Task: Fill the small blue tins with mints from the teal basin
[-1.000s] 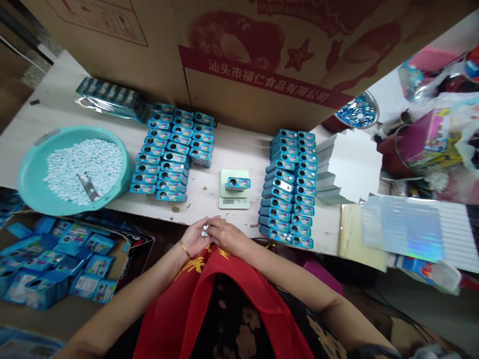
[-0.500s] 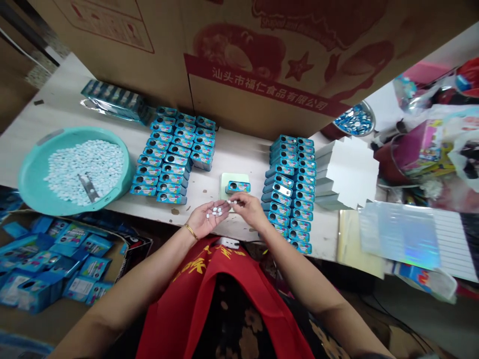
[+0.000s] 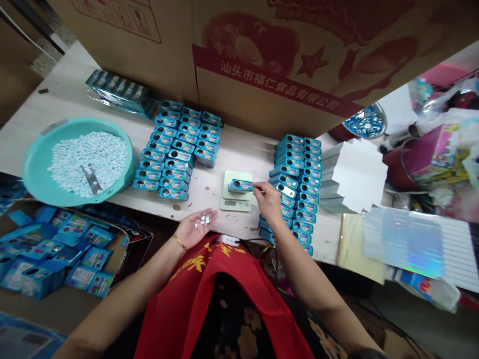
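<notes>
My left hand (image 3: pixel 196 228) is palm up, fingers stretched out, holding several white tablets (image 3: pixel 202 222) in its palm. My right hand (image 3: pixel 268 199) has its thumb and fingertips closed on the right end of a small blue carton (image 3: pixel 240 185). That carton stands on a pale green kitchen scale (image 3: pixel 227 195), its printed top with a round dark hole facing up. The scale's small display shows at its front, but I cannot read it. To the left, a turquoise basin (image 3: pixel 129 159) holds many white tablets and a metal scoop (image 3: pixel 91 179).
Rows of blue cartons (image 3: pixel 175 167) stand left of the scale, and more rows (image 3: pixel 299 187) stand to its right. A large cardboard box (image 3: pixel 254 114) walls off the back. White card pieces (image 3: pixel 355 174) and plastic sheets (image 3: pixel 404 244) lie right. Below left is a box of loose cartons (image 3: pixel 80 234).
My right hand has moved away from my left palm, up and right to the carton on the scale. My left hand has dropped back left and down with its tablets.
</notes>
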`<action>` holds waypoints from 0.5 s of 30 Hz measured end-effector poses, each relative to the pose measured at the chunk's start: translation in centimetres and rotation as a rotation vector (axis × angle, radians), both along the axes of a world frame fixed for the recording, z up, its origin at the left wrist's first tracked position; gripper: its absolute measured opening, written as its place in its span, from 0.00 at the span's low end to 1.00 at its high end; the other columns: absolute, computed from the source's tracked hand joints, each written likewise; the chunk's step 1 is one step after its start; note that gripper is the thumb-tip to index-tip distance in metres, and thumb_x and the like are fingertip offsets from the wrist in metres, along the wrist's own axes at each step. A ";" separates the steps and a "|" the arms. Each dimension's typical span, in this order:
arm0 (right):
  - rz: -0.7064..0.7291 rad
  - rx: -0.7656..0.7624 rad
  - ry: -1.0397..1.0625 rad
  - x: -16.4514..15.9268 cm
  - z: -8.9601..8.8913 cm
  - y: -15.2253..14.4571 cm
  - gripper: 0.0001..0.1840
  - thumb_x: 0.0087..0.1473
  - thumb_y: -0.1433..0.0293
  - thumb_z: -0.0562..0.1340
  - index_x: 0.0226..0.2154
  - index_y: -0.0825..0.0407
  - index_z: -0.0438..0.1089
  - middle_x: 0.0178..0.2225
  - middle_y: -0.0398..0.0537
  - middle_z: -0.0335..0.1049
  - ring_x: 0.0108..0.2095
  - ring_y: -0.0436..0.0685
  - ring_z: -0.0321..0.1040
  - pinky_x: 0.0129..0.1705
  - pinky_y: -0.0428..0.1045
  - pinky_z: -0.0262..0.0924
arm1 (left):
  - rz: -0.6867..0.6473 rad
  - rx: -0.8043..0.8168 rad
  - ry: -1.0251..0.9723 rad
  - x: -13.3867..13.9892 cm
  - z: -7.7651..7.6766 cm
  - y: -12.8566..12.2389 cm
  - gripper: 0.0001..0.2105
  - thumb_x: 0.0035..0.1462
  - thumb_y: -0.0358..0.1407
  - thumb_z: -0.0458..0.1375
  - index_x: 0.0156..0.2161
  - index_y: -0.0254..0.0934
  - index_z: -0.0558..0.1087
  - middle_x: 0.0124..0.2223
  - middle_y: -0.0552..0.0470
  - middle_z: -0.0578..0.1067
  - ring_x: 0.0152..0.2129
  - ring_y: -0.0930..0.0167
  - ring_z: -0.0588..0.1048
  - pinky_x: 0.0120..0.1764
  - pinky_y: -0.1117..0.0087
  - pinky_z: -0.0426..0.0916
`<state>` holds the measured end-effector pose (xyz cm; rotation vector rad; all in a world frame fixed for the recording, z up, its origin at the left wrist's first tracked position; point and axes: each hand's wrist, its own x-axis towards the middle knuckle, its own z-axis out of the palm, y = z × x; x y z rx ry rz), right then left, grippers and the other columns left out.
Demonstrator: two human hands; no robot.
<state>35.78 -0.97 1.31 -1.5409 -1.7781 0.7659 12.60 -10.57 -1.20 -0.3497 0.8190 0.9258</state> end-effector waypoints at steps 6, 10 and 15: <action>-0.256 -0.103 0.087 4.1 -1.3 -2.3 0.14 0.48 0.64 0.56 0.34 0.53 0.70 0.30 0.46 0.70 0.30 0.52 0.66 0.35 0.50 0.62 | 0.031 -0.109 0.140 -1.9 -0.9 -2.4 0.17 0.49 0.20 0.49 0.46 0.28 0.65 0.43 0.37 0.72 0.43 0.64 0.70 0.42 0.67 0.69; -0.319 -0.107 0.112 5.0 -1.3 -2.2 0.16 0.47 0.62 0.56 0.35 0.53 0.70 0.29 0.46 0.70 0.30 0.52 0.66 0.34 0.50 0.62 | 0.010 -0.076 0.178 -1.9 -1.1 -2.7 0.23 0.46 0.16 0.47 0.50 0.29 0.62 0.46 0.37 0.70 0.44 0.65 0.69 0.44 0.68 0.68; -0.250 -0.038 0.072 3.3 -0.2 -2.2 0.13 0.49 0.65 0.55 0.33 0.52 0.70 0.31 0.46 0.70 0.30 0.51 0.65 0.35 0.49 0.61 | -0.034 -0.016 0.210 -1.4 -0.8 -2.2 0.23 0.45 0.16 0.49 0.49 0.29 0.64 0.46 0.37 0.70 0.45 0.65 0.68 0.46 0.68 0.66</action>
